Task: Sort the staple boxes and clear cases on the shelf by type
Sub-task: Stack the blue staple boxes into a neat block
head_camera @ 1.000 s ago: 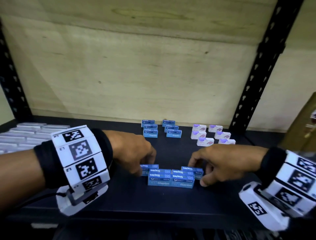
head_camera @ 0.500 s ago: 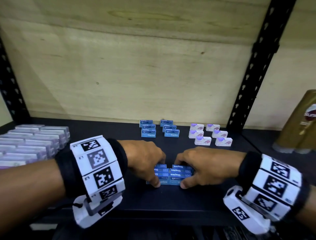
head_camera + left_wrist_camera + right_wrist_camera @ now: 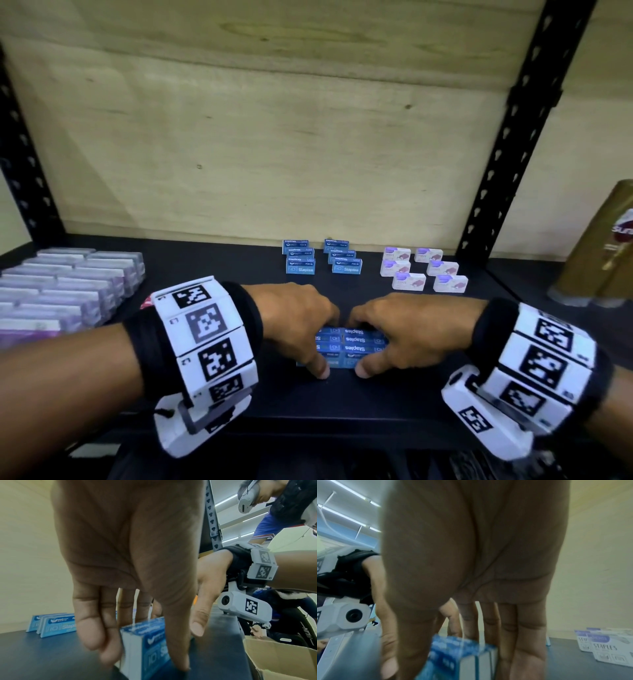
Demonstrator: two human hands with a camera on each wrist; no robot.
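Shelf (image 3: 102,404) of dark board, viewed from the head camera, with contents listed from left to right. Clear cases (image 3: 61,294) lay packed in rows at the far left. The left hand (image 3: 294,318) and right hand (image 3: 394,325) met at the front centre over a cluster of blue staple boxes (image 3: 352,346), which stood on edge in tight rows on the shelf. Each hand grasped its own end of the cluster: fingers curled over the far side, thumbs pressed against the near face. In the left wrist view the left thumb and fingers bracketed the end boxes (image 3: 145,649); in the right wrist view the right-hand fingers (image 3: 527,642) did the same at the opposite end, though blur there made the exact contact uncertain. Behind the hands stood a sorted group of blue boxes (image 3: 322,262) in two short columns, and to its right a group of white staple boxes (image 3: 424,270) likewise arranged. A black upright (image 3: 513,137) and a gold canister (image 3: 609,246) closed the scene at the right.

The step in hand appeared to be gathering the loose blue boxes as one block for transfer to the rear blue group. Done well, it called for even inward pressure from both ends, so that the middle boxes would not buckle upward or drop out, and for a low slide along the board rather than a high lift, with the block squared to the existing columns.
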